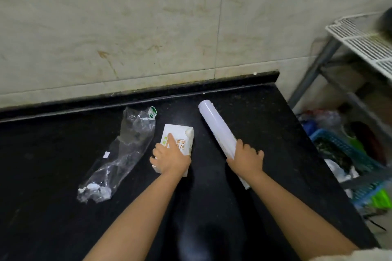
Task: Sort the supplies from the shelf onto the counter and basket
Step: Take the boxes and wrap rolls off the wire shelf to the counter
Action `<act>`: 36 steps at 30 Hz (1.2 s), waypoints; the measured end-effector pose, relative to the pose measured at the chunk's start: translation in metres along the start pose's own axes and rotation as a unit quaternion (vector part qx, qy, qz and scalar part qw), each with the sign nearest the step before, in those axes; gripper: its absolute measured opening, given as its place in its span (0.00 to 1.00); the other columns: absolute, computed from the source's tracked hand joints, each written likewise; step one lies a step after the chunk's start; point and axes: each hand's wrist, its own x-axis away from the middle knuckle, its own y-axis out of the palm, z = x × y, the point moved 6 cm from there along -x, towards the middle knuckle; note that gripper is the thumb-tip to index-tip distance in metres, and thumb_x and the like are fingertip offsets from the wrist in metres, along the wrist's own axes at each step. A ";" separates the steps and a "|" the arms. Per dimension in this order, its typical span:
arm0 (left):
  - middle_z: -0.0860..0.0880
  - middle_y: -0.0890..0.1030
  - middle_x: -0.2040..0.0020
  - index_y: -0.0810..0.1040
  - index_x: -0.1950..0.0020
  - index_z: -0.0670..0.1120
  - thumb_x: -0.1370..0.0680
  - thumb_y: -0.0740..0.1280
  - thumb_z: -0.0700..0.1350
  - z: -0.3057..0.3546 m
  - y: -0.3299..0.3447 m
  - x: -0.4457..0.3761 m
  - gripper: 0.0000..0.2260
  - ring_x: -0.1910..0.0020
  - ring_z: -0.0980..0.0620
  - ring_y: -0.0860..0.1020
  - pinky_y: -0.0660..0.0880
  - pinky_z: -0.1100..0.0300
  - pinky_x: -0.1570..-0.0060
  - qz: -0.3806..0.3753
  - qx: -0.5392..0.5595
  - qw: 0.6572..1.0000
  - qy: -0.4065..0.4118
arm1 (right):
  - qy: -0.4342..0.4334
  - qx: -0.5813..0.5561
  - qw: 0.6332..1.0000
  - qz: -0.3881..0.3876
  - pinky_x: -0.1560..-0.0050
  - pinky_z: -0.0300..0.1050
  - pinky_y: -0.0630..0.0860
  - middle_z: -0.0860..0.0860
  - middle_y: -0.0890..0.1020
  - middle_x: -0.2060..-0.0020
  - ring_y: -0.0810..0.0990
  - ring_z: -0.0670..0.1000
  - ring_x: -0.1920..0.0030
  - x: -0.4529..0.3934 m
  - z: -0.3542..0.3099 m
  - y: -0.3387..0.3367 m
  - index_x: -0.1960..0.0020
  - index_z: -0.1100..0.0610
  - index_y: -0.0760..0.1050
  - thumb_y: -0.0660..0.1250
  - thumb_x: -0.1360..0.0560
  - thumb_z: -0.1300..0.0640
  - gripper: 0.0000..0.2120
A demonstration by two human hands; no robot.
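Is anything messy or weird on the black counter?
A bit. The clear plastic bag lies crumpled and nearly empty on the counter, left of the white box. The white roll lies slanted. Nothing is spilled or broken.

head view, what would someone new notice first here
Most striking are the two bare hands on the black counter: the left hand presses on a white carton at centre, and the right hand grips a long white roll lying diagonally beside it. Left of the carton lies a crumpled clear plastic bag. Off the counter's right edge sit a blue basket and a white wire shelf.
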 end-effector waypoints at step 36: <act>0.40 0.66 0.29 0.59 0.27 0.44 0.22 0.59 0.54 0.512 -0.072 0.359 0.27 0.29 0.40 0.62 0.63 0.45 0.31 0.128 -0.164 0.834 0.512 | 0.122 0.011 0.951 0.285 0.46 0.53 0.72 0.59 0.74 0.40 0.73 0.60 0.40 0.138 0.439 -0.372 0.39 0.59 0.69 0.60 0.26 0.46 0.21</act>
